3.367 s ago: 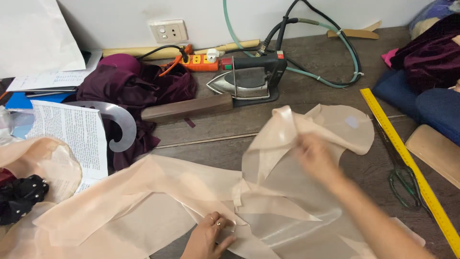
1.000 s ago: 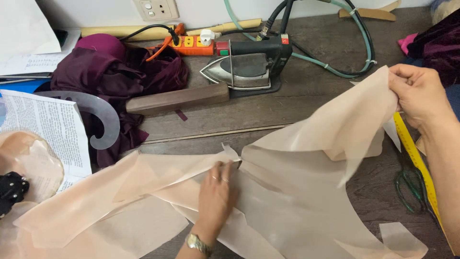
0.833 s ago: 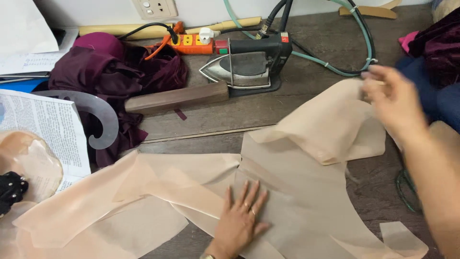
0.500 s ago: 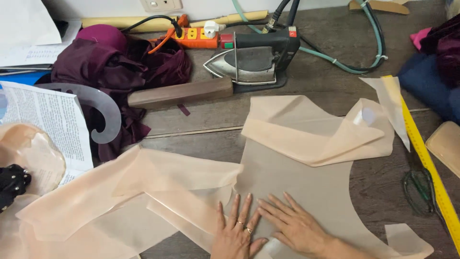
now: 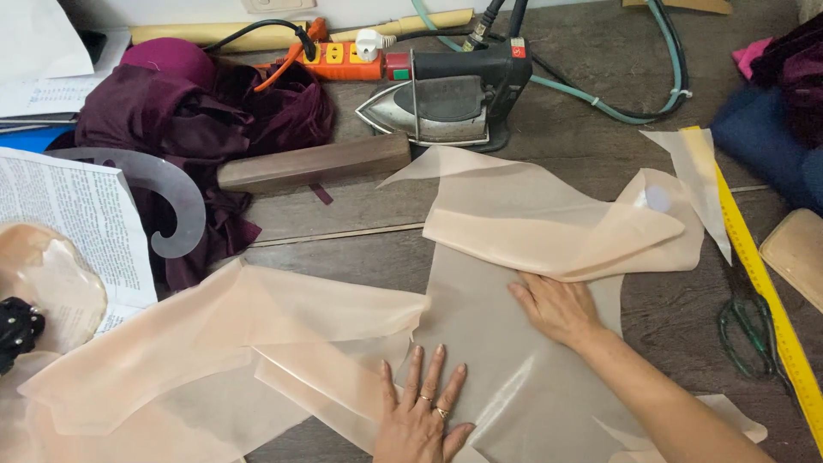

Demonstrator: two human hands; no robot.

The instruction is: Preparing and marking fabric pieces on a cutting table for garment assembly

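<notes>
So on the far left there's a printed paper sheet [image 5: 73, 214] and a clear grey french curve [image 5: 167, 201] lying over a heap of dark plum velvet-looking fabric [image 5: 197, 120]. A brown wooden block [image 5: 313, 163] sits just right of that, with a metal iron [image 5: 441, 99] behind it.

The peach sheer fabric [image 5: 283, 321] is spread flat across the dark wood table [image 5: 549, 51], long axis running left to right, thin enough to see the table grain through it. Its upper right part is folded back over itself, pointing toward the yellow ruler [image 5: 759, 266].

Left hand [image 5: 420, 411] lies palm down on the fabric, fingers spread wide, rings on. Right hand [image 5: 557, 309] is flat too, fingers close together, tips touching the folded edge. Neither hand grips anything. Green-handled scissors [image 5: 746, 330] lie beside the ruler.
</notes>
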